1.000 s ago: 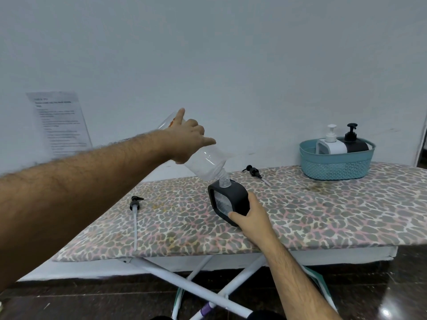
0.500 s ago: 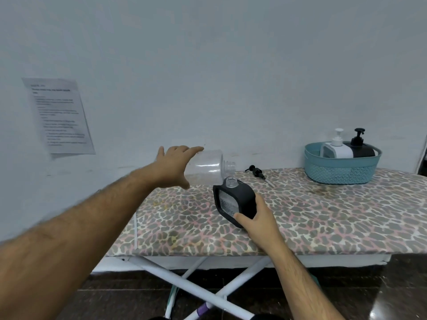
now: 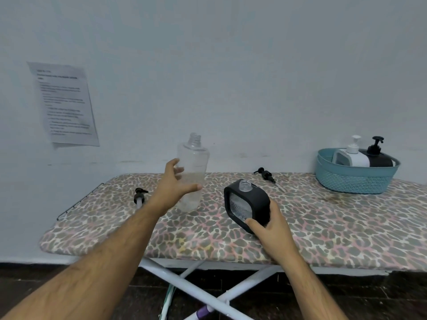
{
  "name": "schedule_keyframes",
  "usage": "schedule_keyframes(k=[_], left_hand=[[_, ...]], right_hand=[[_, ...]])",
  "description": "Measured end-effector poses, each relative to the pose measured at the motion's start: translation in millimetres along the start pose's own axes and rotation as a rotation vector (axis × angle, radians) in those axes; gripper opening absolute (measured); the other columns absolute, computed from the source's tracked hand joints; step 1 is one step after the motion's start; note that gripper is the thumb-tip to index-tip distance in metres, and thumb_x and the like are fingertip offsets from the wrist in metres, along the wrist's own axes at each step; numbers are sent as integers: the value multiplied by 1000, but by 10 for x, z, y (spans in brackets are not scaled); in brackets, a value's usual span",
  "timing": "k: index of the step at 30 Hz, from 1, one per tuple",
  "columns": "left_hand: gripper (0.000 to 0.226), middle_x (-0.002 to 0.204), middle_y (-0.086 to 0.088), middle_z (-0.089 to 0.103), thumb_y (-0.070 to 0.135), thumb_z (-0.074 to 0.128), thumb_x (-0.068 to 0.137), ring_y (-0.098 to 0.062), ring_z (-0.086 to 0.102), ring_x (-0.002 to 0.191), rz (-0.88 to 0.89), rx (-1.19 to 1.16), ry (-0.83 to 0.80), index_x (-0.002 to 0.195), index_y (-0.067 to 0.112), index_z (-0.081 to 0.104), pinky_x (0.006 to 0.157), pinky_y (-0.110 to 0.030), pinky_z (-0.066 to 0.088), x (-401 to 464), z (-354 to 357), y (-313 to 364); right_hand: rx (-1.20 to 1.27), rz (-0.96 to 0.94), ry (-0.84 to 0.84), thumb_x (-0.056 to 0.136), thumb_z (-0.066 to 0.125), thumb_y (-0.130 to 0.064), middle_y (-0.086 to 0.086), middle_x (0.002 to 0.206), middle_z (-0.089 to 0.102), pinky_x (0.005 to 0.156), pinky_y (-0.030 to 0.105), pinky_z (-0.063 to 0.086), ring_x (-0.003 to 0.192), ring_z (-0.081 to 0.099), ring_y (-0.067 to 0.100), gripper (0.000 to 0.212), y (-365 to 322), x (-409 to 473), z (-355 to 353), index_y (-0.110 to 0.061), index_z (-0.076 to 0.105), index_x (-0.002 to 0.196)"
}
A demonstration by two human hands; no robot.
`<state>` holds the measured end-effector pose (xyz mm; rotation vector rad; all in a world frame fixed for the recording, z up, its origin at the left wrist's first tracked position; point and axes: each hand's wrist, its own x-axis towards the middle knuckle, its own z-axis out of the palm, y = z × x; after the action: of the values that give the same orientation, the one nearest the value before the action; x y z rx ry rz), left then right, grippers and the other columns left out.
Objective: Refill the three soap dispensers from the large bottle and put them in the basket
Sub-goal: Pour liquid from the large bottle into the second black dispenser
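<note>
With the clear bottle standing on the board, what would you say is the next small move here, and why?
Probably the left hand should reach for the black pump lying behind the black dispenser. The large bottle stands upright and released, while the dispenser's neck is open and the right hand grips it.

The leopard-print ironing board [image 3: 323,227] carries a clear bottle [image 3: 193,172], black dispenser [image 3: 248,203], two pumps [image 3: 139,197] [image 3: 265,173], and teal basket [image 3: 355,181].

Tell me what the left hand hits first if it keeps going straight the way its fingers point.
The left hand points forward and slightly right, fingers spread. First in line is the clear large bottle standing upright on the board; the fingers look almost on it already, though depth is unclear.
</note>
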<state>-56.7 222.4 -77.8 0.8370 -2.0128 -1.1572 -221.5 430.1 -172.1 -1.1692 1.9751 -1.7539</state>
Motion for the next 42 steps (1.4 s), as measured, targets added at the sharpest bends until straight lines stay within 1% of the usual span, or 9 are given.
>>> schedule_keyframes(k=[4,11,15,25,30,33,37,39,42], left_hand=[[102,143,-6,41,26,86,73,-22,44,128,-40,-88,131,151,22,19,99,-42,46,58,-9,-195],[105,142,-12,43,28,88,70,-21,46,122,-84,-133,289,148,19,18,105,-46,44,127,102,-442],[110,143,-12,43,30,90,68,-26,45,130,-77,-78,281,150,20,17,109,-46,40,141,168,-488],[119,149,-9,38,39,92,62,-24,40,135,-64,-38,251,152,21,16,112,-47,37,102,184,-538],[135,158,-10,27,50,90,60,-26,30,144,-71,-15,314,156,17,0,119,-50,27,13,191,-508],[114,160,-11,23,53,79,74,-26,23,147,-13,122,445,156,13,11,120,-48,23,-163,245,-437],[68,137,-7,44,41,70,88,-18,41,127,191,227,524,141,10,41,108,-38,37,-436,328,-353],[44,121,1,52,32,67,91,-12,48,113,252,246,486,128,14,53,100,-35,43,-535,378,-317],[23,102,8,62,24,65,93,-7,60,92,214,133,262,115,19,62,85,-36,57,-651,469,-281]], right_hand=[[-31,0,9,89,71,-19,-30,112,58,75,10,45,99,55,-20,53,-4,13,25,-40,41,128],[-56,8,22,89,70,-17,-28,110,58,75,9,43,96,55,-21,50,-6,19,45,-36,42,125],[-64,7,26,89,70,-16,-28,108,58,73,3,42,95,54,-22,50,-19,20,49,-36,42,124],[-78,19,24,89,70,-17,-25,106,58,70,2,43,94,54,-21,46,-49,0,47,-31,43,123],[-70,12,19,88,70,-17,-24,106,59,71,6,45,96,56,-18,45,-64,0,46,-34,43,119],[-54,17,12,88,70,-19,-24,108,59,76,11,46,98,58,-13,45,-67,-2,38,-35,42,120],[-32,17,4,88,70,-19,-22,111,60,83,20,51,101,60,-6,45,-59,-4,22,-35,44,121],[-26,17,5,88,70,-19,-22,112,60,86,23,51,103,60,-5,46,-53,-1,18,-34,44,122],[-2,22,-3,87,71,-17,-21,114,60,87,22,51,104,60,-5,47,-54,-9,26,-36,45,123]])
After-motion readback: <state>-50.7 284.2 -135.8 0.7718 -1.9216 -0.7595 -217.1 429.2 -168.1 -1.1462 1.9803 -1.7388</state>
